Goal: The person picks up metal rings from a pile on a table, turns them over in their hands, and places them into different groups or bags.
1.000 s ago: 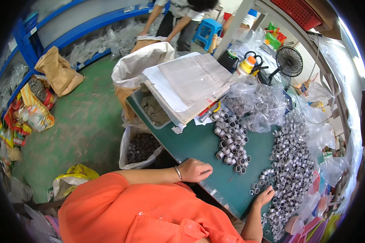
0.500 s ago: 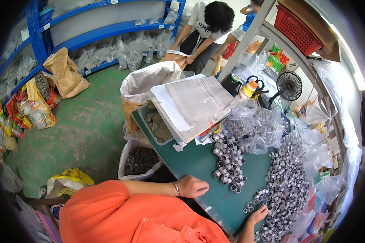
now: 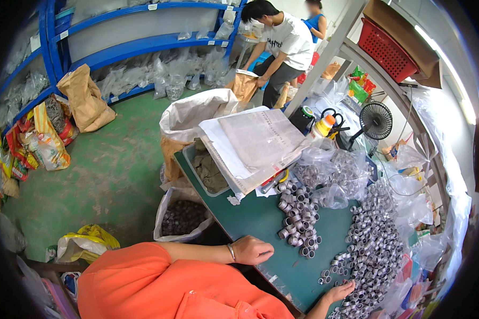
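My left hand [image 3: 253,250], with a bangle at the wrist, rests loosely closed at the near edge of the green table [image 3: 239,212]. Nothing shows in its curled fingers. At the near right, my right hand [image 3: 339,292] has its fingers stretched out beside a big heap of short grey metal rings [image 3: 375,244], open and with no ring visibly gripped. Several loose rings [image 3: 332,267] lie just beyond its fingertips. Farther in, a smaller separate cluster of rings [image 3: 299,218] stands on the tabletop.
Clear plastic bags of rings [image 3: 332,167], a newspaper [image 3: 261,133], a plastic tub [image 3: 210,173] and a small black fan [image 3: 376,120] stand toward the back. Left of the table are sacks [image 3: 182,212]. Beyond, a person in a white shirt [image 3: 290,40] holds a brown paper sack [image 3: 245,85].
My right hand has turned and its fingers have straightened beside the heap. My left hand stays put. The person in white has straightened up somewhat and shifted right with the paper sack.
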`<state>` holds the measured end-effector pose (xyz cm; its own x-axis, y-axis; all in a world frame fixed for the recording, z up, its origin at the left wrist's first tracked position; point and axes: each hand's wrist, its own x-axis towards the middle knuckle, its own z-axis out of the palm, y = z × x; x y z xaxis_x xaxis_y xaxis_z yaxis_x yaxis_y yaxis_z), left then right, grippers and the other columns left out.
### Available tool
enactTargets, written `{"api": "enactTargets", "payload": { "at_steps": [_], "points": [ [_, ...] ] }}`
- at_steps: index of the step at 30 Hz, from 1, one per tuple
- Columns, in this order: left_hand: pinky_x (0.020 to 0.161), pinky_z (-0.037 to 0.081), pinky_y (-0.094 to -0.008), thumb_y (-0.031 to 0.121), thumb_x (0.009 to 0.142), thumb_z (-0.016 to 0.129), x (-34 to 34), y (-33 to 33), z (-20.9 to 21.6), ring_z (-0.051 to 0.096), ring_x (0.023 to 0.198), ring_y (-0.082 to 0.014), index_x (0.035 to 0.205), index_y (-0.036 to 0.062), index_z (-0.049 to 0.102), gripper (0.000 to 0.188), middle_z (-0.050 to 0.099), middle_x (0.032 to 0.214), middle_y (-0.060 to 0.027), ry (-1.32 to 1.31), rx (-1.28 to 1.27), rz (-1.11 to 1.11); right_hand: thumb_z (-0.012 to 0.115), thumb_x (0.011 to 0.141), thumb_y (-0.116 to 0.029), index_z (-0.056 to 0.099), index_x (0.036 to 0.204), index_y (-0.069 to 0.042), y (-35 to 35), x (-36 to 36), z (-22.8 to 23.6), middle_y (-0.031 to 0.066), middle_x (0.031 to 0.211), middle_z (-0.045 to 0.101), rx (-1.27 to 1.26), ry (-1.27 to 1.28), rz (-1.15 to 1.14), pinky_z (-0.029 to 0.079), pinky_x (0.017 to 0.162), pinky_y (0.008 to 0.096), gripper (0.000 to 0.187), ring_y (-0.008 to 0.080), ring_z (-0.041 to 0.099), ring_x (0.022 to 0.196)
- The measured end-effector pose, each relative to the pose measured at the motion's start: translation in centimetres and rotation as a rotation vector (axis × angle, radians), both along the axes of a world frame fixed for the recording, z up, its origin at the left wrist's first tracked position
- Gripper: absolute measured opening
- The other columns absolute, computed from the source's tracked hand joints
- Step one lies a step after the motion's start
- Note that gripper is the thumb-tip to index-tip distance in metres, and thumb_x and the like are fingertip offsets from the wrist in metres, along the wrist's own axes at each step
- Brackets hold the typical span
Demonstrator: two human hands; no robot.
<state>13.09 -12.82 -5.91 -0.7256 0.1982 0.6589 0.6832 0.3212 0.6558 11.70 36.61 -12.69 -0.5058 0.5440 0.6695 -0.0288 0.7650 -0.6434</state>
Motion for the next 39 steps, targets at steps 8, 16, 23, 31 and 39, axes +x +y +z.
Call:
{"api": "enactTargets", "payload": {
  "at_steps": [8, 16, 23, 31, 39],
  "points": [
    [0.054, 0.051, -0.0348, 0.012, 0.081, 0.067, -0.3, -0.2, -0.4, 0.064, 0.058, -0.0260, 0.082, 0.0066, 0.066, 0.005, 0.065, 0.069, -0.0093, 0.015, -0.019, -0.009, 0.055, 0.096, -0.021, 0.059, 0.110, -0.002, -4.8, 16.5, 4.5, 0.0221, 0.107, 0.059, 0.330, 0.004, -0.363, 0.044, 0.091, 0.0436, 0.024, 0.0364, 0.057, 0.095],
    [0.052, 0.050, -0.0339, 0.010, 0.080, 0.068, 0.2, -0.3, 0.3, 0.063, 0.057, -0.0241, 0.081, 0.0064, 0.067, 0.004, 0.065, 0.068, -0.0086, 0.014, -0.059, 0.003, 0.054, 0.096, -0.024, 0.059, 0.109, 0.002, -4.7, 24.4, -5.2, 0.0232, 0.103, 0.060, 0.076, -0.530, -0.463, 0.045, 0.086, 0.0421, 0.029, 0.0370, 0.059, 0.092],
    [0.051, 0.050, -0.0335, 0.010, 0.080, 0.069, 0.0, -0.3, 0.2, 0.063, 0.056, -0.0242, 0.081, 0.0065, 0.067, 0.004, 0.065, 0.067, -0.0083, -0.012, -0.075, 0.010, 0.054, 0.095, -0.026, 0.058, 0.107, 0.005, -5.7, 27.1, -16.1, 0.0241, 0.100, 0.062, -0.074, -0.972, -0.193, 0.047, 0.082, 0.0408, 0.033, 0.0375, 0.059, 0.090],
    [0.054, 0.051, -0.0316, 0.007, 0.080, 0.068, -0.7, 0.3, 0.4, 0.065, 0.058, -0.0243, 0.080, 0.0038, 0.067, 0.004, 0.067, 0.073, -0.0106, -0.061, -0.079, -0.062, 0.054, 0.091, -0.025, 0.059, 0.104, 0.009, -2.3, 32.3, -13.0, 0.0316, 0.102, 0.061, -0.253, -0.926, -0.458, 0.046, 0.085, 0.0452, 0.036, 0.0438, 0.059, 0.097],
    [0.045, 0.036, -0.0237, -0.002, 0.080, 0.068, -0.2, 0.0, 0.7, 0.045, 0.045, -0.0093, 0.085, 0.0001, 0.066, 0.005, 0.052, 0.057, -0.0029, -0.145, -0.106, -0.030, 0.053, 0.092, -0.007, 0.055, 0.112, 0.005, -2.7, 26.4, -1.3, 0.0140, 0.112, 0.058, -0.150, -0.086, -0.687, 0.042, 0.094, 0.0329, 0.023, 0.0235, 0.055, 0.102]
  ]
}}
